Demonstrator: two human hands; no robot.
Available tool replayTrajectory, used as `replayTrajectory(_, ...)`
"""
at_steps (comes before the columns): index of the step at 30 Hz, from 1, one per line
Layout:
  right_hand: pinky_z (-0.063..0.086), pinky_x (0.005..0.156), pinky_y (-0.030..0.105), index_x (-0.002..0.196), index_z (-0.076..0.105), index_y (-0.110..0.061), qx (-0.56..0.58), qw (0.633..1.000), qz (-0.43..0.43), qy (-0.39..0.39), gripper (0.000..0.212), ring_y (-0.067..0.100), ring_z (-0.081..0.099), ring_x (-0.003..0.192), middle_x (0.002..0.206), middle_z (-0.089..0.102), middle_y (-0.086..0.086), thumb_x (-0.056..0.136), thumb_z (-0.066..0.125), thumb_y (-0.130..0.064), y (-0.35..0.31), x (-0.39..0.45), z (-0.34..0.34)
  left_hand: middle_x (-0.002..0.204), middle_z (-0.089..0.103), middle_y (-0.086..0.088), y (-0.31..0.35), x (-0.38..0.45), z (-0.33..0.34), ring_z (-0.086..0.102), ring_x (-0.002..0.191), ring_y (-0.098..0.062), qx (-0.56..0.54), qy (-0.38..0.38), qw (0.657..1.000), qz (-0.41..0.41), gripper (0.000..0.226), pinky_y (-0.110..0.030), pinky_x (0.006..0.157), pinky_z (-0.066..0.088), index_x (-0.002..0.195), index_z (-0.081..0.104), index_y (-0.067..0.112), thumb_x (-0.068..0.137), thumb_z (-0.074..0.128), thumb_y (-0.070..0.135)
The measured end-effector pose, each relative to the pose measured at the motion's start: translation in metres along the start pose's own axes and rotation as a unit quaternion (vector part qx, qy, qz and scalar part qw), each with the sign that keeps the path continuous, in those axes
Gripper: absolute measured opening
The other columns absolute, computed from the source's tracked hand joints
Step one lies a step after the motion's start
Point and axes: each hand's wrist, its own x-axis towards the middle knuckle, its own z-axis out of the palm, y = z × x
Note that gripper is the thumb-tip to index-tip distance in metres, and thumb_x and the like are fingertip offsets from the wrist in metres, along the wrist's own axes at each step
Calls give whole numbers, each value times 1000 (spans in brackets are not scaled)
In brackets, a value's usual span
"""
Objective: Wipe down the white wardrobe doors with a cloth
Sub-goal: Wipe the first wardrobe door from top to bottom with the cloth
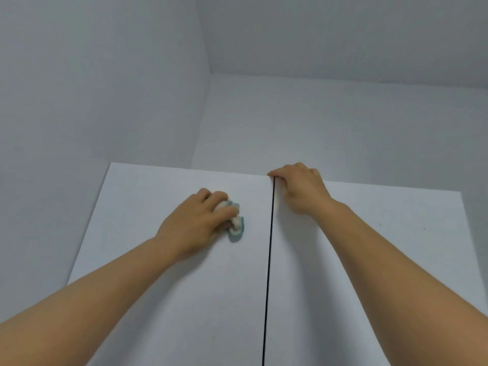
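With the left hand [203, 220] bunched around the cloth [235, 222] high on the left door [163, 286] and the right hand [299, 188] hooked over the right door [383, 260] top, overlapping, evenly pressed strokes would likely clean best.

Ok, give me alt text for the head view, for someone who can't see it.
The left hand presses a bunched white and teal cloth against the left wardrobe door, near its top. The right hand grips the top edge of the right wardrobe door beside the dark centre gap. Plain grey walls meet in a corner above.
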Motion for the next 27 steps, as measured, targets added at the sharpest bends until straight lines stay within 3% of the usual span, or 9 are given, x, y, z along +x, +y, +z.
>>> replayTrajectory(3,32,100,37,127,67,-31,38,999,22,-16,38,21,54,126,131,67,-9,107,37,-19,2,9,-6,128,50,-2,-5,38,3,44,103,-30,-31,67,968,-240,22,-45,84,48,121,56,32,102,47,38)
replayTrajectory(5,35,100,38,122,69,-32,48,998,35,-19,33,21,58,122,127,69,-10,107,41,-24,1,10,-6,130,48,-3,13,61,13,41,106,-30,-32,77,953,-293,19,-41,86,42,119,57,31,103,48,36)
replayTrajectory(6,37,100,38,120,70,-33,46,998,39,-17,31,22,59,119,124,70,-9,107,43,-27,0,12,-7,129,48,-4,25,68,17,42,104,-31,-31,80,956,-279,19,-41,85,40,117,58,30,102,49,37)
replayTrajectory(10,40,101,40,110,74,-33,42,998,55,-4,27,23,62,112,112,74,-8,106,48,-33,0,13,-8,123,58,-5,64,61,29,49,99,-35,-6,58,993,-98,27,-42,76,46,108,64,25,97,50,44)
replayTrajectory(16,44,99,39,106,77,-30,61,996,67,15,22,25,62,110,111,76,-5,103,55,-31,-4,12,-6,122,60,-3,38,44,17,53,106,-32,21,7,995,101,24,-41,82,44,108,66,24,100,55,44)
replayTrajectory(18,44,102,39,107,77,-30,59,996,69,18,20,25,61,113,113,75,-5,101,58,-30,-4,13,-7,122,60,-6,24,61,18,53,100,-35,40,25,998,45,23,-43,80,45,110,66,25,96,58,41)
replayTrajectory(22,43,103,41,113,76,-31,47,996,70,26,22,25,61,114,117,75,-4,102,57,-30,-5,11,-5,126,54,-6,20,94,21,47,104,-36,-11,87,967,-237,18,-43,83,38,113,63,28,96,58,32)
replayTrajectory(24,43,99,39,111,76,-30,36,997,69,31,22,25,62,112,114,75,-4,102,56,-27,-5,10,-3,125,54,-5,41,92,28,46,102,-34,-10,89,970,-228,14,-41,81,39,109,64,28,96,58,31)
replayTrajectory(27,44,94,39,99,76,-27,44,996,71,41,27,26,63,104,104,75,-4,97,52,-16,-4,9,1,120,59,-4,78,52,30,48,98,-34,-38,75,992,-96,16,-42,74,44,104,67,25,95,60,35)
